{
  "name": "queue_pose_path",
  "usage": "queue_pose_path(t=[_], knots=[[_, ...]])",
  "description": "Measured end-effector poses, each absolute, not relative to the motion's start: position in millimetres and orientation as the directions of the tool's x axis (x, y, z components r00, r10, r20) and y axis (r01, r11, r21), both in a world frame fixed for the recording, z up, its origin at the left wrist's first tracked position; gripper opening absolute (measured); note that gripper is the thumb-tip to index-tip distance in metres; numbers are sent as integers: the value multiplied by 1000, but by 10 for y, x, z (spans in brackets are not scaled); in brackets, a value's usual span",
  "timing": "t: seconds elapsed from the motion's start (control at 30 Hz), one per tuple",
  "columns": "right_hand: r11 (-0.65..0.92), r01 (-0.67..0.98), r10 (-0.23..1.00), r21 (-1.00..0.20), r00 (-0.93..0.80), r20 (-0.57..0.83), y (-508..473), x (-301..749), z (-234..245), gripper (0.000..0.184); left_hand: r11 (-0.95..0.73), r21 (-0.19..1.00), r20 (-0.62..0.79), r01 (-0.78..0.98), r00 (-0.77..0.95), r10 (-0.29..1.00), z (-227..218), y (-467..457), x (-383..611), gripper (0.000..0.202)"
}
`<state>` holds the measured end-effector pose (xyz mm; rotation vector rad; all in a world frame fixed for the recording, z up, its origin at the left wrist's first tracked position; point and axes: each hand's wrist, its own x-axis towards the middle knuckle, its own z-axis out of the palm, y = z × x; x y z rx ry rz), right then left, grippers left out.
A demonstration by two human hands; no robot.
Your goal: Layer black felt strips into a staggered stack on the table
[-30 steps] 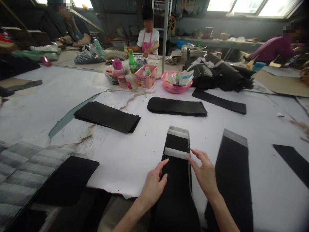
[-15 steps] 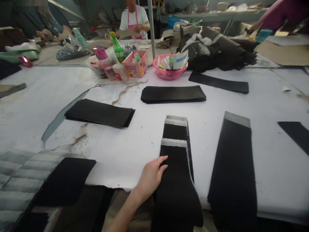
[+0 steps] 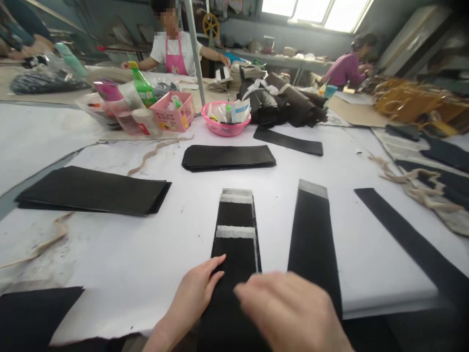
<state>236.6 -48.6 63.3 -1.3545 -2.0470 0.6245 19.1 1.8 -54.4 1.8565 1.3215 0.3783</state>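
Observation:
A stack of long black fabric strips (image 3: 236, 234) with pale grey ends lies in front of me on the white table (image 3: 154, 244). My left hand (image 3: 194, 293) rests flat on the left edge of the top strip, fingers stretched out. My right hand (image 3: 293, 308) hovers close to the camera over the lower part of the stack, blurred by motion, so its fingers are unclear. A second black strip (image 3: 311, 234) with a grey end lies just to the right.
Flat black stacks lie at the left (image 3: 91, 190) and centre (image 3: 229, 157). A pink bowl (image 3: 225, 126), pink box (image 3: 172, 113) and green bottle (image 3: 141, 87) stand behind. More black strips (image 3: 406, 239) and beige trimmings (image 3: 421, 188) lie right. Two people work at far tables.
My head has turned right. My right hand left the view and has come back in, close to the camera over the stack. My left hand stays on the strip's left edge.

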Motion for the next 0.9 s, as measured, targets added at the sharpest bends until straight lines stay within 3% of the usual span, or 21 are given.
queue_pose_path(t=[0.1,0.17,0.23,0.57,0.8,0.9], knots=[[71,953,986,-296,-22,165,-181,3050,325,19,-140,714,-239,686,426,873,-481,43,202,37],[-81,990,985,-118,97,140,-88,3493,43,19,-140,669,-276,730,419,865,-415,59,211,37],[-112,993,990,-38,115,80,-77,3818,-205,23,-148,609,-305,779,402,863,-368,73,217,38],[-74,977,997,-201,69,-35,-150,4033,-355,8,-274,388,-233,880,381,895,-359,74,243,41],[-34,996,999,-87,34,-3,-124,3931,-372,12,-445,462,-85,767,538,839,-306,140,286,44],[-39,991,999,-132,36,-24,-115,3956,-340,10,-503,493,-46,710,598,800,-332,139,302,44]])
